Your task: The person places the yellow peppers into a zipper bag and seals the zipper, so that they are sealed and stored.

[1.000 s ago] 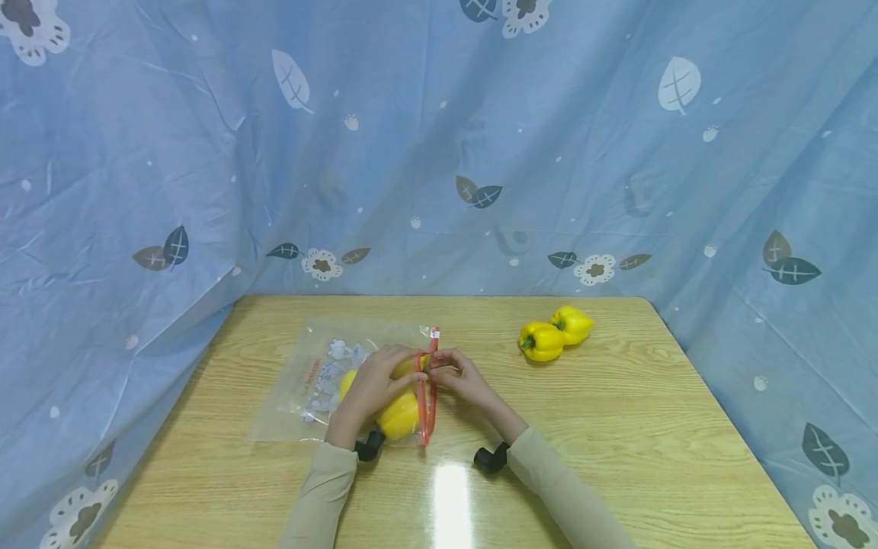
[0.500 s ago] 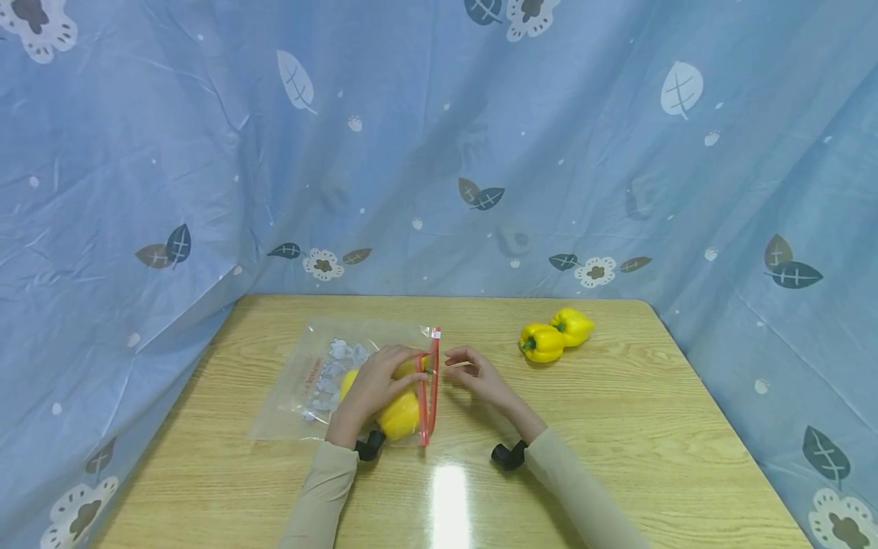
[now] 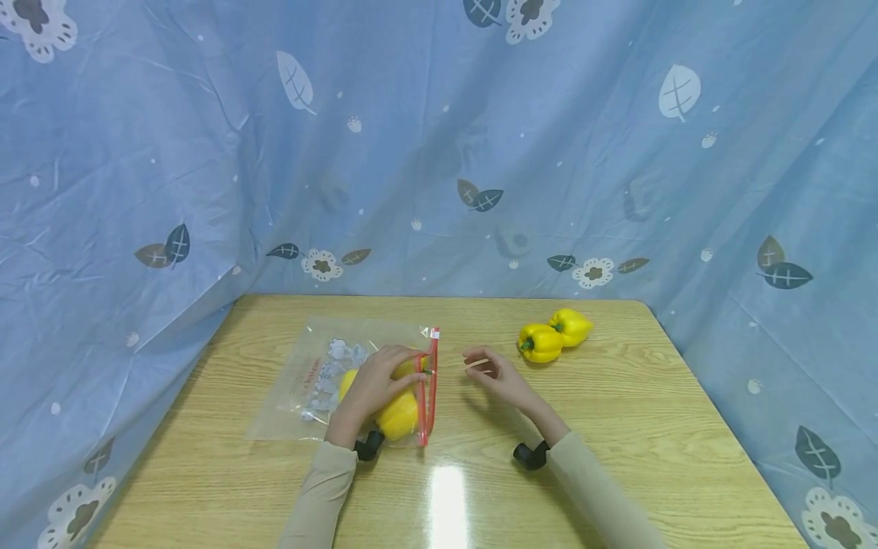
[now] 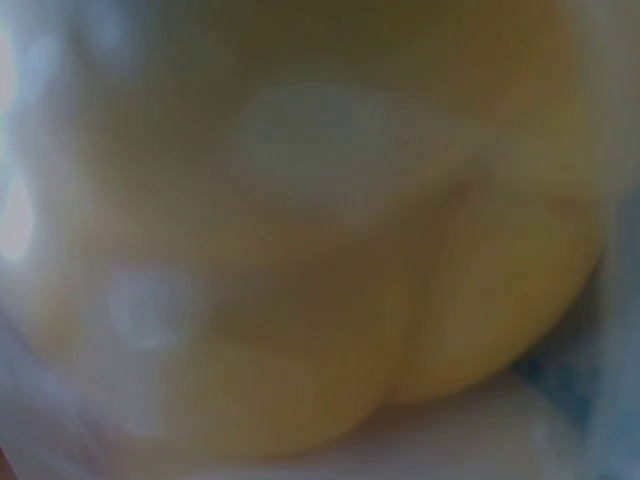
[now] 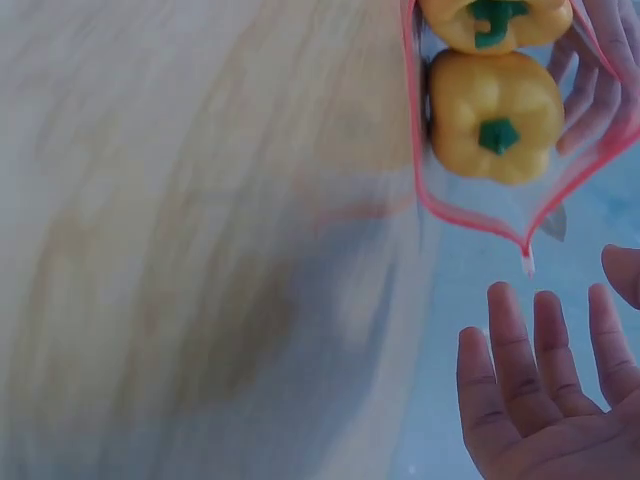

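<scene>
"What step was in hand?"

"Filling the bag, I'd judge. Yellow peppers (image 5: 490, 100) sat inside the clear bag (image 3: 284, 396), toward the bench's (image 3: 638, 427) left edge, its red-rimmed mouth (image 3: 422, 415) facing the right edge."

"And the loose peppers (image 3: 540, 343)?"

"Two, side by side near the back right corner."

"What did the next move call for?"

"Probably a reach by the right hand (image 3: 504, 379) toward that corner, while the left hand (image 3: 376, 381) minded the bag."

"How did the hands stand?"

"The right was spread, fingers apart and fairly straight, holding nothing, between the mouth and the loose pair, touching neither. The left curved over the bag just beside the mouth, thumb and fingers gripping it. How firmly, I couldn't tell; its wrist view was a yellow blur."
</scene>
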A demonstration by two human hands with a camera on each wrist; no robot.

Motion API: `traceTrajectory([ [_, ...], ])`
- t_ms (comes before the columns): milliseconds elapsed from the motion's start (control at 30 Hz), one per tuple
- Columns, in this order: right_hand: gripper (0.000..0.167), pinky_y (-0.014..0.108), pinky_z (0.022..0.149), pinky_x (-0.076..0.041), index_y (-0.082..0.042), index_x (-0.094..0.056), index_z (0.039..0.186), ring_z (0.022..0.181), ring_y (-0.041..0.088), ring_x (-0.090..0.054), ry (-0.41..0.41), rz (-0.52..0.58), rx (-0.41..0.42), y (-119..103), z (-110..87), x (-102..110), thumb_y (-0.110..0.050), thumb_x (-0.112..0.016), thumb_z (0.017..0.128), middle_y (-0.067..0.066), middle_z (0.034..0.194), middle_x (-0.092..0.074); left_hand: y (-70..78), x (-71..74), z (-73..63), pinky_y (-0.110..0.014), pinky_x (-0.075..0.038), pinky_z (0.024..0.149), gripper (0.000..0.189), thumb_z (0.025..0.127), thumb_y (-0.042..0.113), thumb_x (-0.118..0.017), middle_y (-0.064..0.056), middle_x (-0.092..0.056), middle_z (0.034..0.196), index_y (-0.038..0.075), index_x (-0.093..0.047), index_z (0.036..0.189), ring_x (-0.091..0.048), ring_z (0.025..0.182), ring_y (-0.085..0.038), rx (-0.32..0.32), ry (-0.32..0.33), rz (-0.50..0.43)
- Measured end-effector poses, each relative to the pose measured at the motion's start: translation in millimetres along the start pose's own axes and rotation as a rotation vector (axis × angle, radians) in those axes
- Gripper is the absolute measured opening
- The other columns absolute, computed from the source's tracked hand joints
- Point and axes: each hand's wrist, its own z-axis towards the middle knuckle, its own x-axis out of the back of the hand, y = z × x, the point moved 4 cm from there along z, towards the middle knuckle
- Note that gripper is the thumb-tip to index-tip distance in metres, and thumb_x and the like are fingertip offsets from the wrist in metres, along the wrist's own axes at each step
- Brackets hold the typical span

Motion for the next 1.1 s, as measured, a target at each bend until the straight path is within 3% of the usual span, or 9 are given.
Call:
traceTrajectory([
  [333,0.031,0.045,0.089,-0.049,0.006,-0.051,0.119,0.105,0.038,-0.057,0.109,-0.073,0.117,19.7,0.2,37.2,-0.008,-0.057,0.092,0.019,0.117,-0.055,-0.3,-1.1,-0.7,-0.04,-0.041,0.1,0.047,0.083,0.054,-0.059,0.006,-0.063,0.116,0.025,-0.062,0.119,-0.053,0.113,-0.016,0.005,-0.001,0.004],
  [600,0.031,0.052,0.089,-0.046,0.007,-0.051,0.118,0.108,0.043,-0.053,0.165,-0.14,0.119,-11.8,-9.4,70.6,-0.002,-0.058,0.09,0.022,0.118,-0.055,-0.6,-1.3,-1.0,-0.041,-0.041,0.099,0.045,0.083,0.053,-0.06,0.007,-0.063,0.115,0.026,-0.062,0.118,-0.053,0.112,-0.015,-0.011,0.017,0.01],
  [767,0.033,0.052,0.09,-0.045,0.007,-0.05,0.119,0.108,0.043,-0.052,0.219,-0.194,0.101,-17.8,-13.9,92.7,-0.001,-0.059,0.089,0.024,0.117,-0.055,0.0,-1.0,-1.5,-0.042,-0.041,0.099,0.045,0.082,0.054,-0.059,0.007,-0.063,0.115,0.026,-0.062,0.118,-0.053,0.112,-0.016,-0.026,0.026,0.027],
  [867,0.033,0.056,0.091,-0.042,0.007,-0.051,0.119,0.109,0.042,-0.05,0.257,-0.225,0.101,-12.7,-16.3,106.8,-0.002,-0.059,0.089,0.025,0.117,-0.054,0.0,-1.1,-1.9,-0.043,-0.041,0.1,0.046,0.083,0.056,-0.058,0.006,-0.063,0.116,0.026,-0.062,0.118,-0.053,0.113,-0.017,-0.018,0.022,0.026],
  [1100,0.04,0.056,0.098,-0.037,0.0,-0.052,0.123,0.116,0.034,-0.047,0.359,-0.294,0.041,32.2,-17.1,146.8,-0.02,-0.061,0.09,0.02,0.125,-0.053,1.2,-1.0,-2.9,-0.043,-0.04,0.1,0.044,0.083,0.052,-0.061,0.007,-0.063,0.115,0.026,-0.062,0.118,-0.053,0.114,-0.017,-0.005,0.023,0.018],
])
